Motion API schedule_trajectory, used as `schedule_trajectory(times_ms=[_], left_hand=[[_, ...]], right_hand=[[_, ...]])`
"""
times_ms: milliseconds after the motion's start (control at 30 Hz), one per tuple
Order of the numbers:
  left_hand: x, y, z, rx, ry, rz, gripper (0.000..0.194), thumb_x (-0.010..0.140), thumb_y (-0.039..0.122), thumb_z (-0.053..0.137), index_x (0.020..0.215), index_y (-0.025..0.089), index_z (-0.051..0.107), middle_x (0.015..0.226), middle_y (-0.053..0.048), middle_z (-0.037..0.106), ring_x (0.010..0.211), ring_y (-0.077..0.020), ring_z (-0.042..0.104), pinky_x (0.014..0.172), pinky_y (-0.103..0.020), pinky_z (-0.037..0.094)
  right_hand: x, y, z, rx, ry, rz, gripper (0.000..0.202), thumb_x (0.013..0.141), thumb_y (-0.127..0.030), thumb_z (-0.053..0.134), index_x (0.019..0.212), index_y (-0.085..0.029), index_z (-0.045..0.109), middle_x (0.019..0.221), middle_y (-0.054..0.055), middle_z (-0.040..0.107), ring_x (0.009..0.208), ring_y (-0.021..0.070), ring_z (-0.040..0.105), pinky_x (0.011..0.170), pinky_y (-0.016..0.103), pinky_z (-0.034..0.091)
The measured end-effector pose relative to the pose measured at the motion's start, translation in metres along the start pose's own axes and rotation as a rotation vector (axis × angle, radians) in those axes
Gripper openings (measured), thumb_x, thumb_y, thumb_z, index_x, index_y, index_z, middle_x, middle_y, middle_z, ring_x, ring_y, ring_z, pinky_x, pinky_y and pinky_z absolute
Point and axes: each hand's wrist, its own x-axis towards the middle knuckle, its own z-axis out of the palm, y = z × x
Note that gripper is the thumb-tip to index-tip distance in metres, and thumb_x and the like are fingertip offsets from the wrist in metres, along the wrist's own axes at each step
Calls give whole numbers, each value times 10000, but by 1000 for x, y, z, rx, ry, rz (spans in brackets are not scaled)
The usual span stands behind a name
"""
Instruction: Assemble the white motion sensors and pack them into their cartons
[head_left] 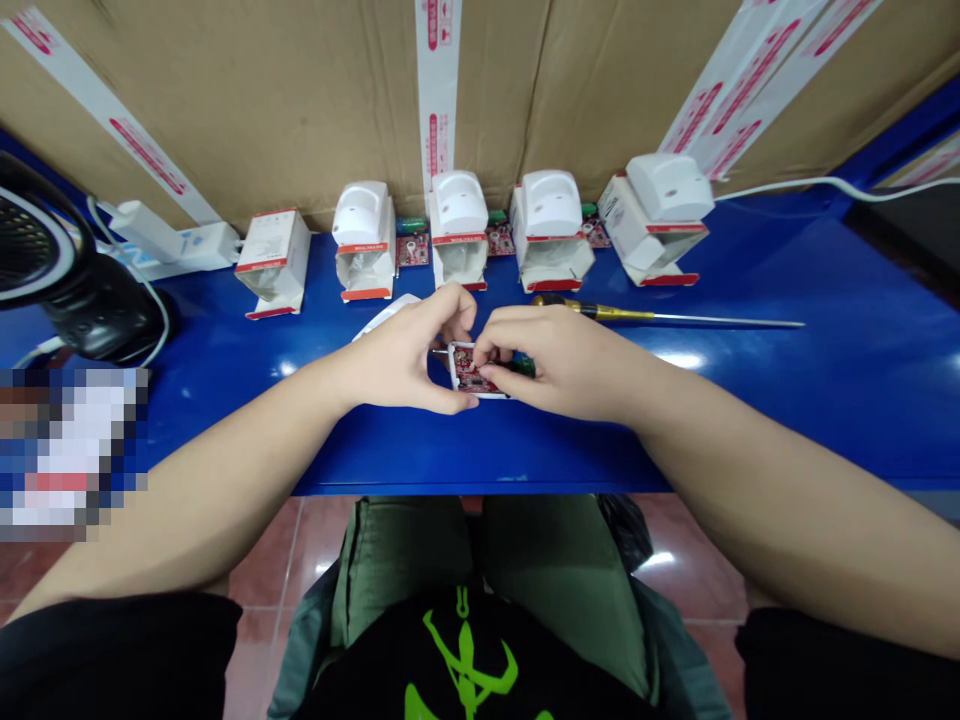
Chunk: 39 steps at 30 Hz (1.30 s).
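The left hand (412, 350) clamps the white casing (453, 372) around a red circuit board (468, 381); the right hand (547, 355) touches this board, whether pinching it I cannot tell. Beyond the board, rightward, lies a screwdriver (637, 315); farther behind the board stand five boxes (271, 238), four bearing white detectors (551, 203).

The left hand (409, 350) and right hand (559, 355) crowd the middle, but another hand could come in over the front strip of the blue table (487, 455), or from the right, between the right forearm (735, 460) and the screwdriver (634, 314) lying behind it. Farther back, five boxes (459, 262) bar the way (red circuit boards (412, 250) sit in three of the gaps), and on the left stands a black fan (97, 312).
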Motion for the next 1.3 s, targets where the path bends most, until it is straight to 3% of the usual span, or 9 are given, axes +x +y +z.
schedule_trajectory(times_ms=[200,367,500,700,867,967,1067,1200,1300], left_hand=[[1,1,1,18,5,2,545,728,340,915,1035,262,471,895,45,595,768,-155,605,684,-305,518],[1,-1,2,28,-12,17,541,739,340,901,1046,261,462,893,58,577,741,-140,562,682,-302,476],[1,0,1,61,-31,20,534,745,351,891,1045,254,461,916,52,567,760,-140,538,713,-304,462],[0,4,-4,167,-98,-7,462,770,354,853,1036,237,494,941,12,588,800,-167,524,735,-310,441],[-2,1,-4,196,-143,-19,457,775,351,856,1074,226,533,1024,-22,629,883,-197,580,833,-324,476],[-2,-2,-5,225,-172,-13,482,780,368,895,1113,214,583,1066,-36,646,936,-217,607,885,-335,487],[-1,-4,-7,255,-183,12,506,792,422,935,1136,206,632,1087,-47,661,989,-241,630,925,-348,497],[-1,-6,-8,241,-186,73,545,821,517,942,1171,191,680,1116,-71,702,1020,-260,666,953,-373,522],[-2,-10,-9,219,-190,106,478,865,475,910,1199,197,712,1150,-87,728,1032,-265,697,953,-389,544]], right_hand=[[0,-6,2,-195,-10,-11,248,1062,-210,516,951,-174,735,947,90,730,856,211,658,783,341,467],[-2,-6,10,-471,-11,-189,378,1149,-210,413,1033,-124,763,946,114,728,812,232,628,780,373,501],[-3,-1,7,-473,-15,-235,378,1169,-250,413,1081,-142,764,997,119,747,860,245,656,812,393,551],[-30,34,-48,-402,70,153,183,1038,-319,600,1059,-253,769,1057,118,785,968,299,733,846,453,588],[-40,61,-66,-494,-261,559,100,884,-300,689,928,-237,752,907,132,792,762,308,718,703,464,552],[-30,55,-68,-474,-372,594,94,908,-288,668,922,-238,747,907,127,790,778,313,725,727,464,547],[-24,36,-89,-363,-384,611,121,962,-256,643,896,-243,743,824,82,765,728,251,699,731,428,537],[-24,2,-129,-193,-24,496,199,937,-440,787,917,-244,756,736,16,736,664,182,664,625,381,495],[-14,-17,-134,185,467,236,325,854,-548,914,971,-265,803,867,-24,792,825,189,774,736,379,623]])
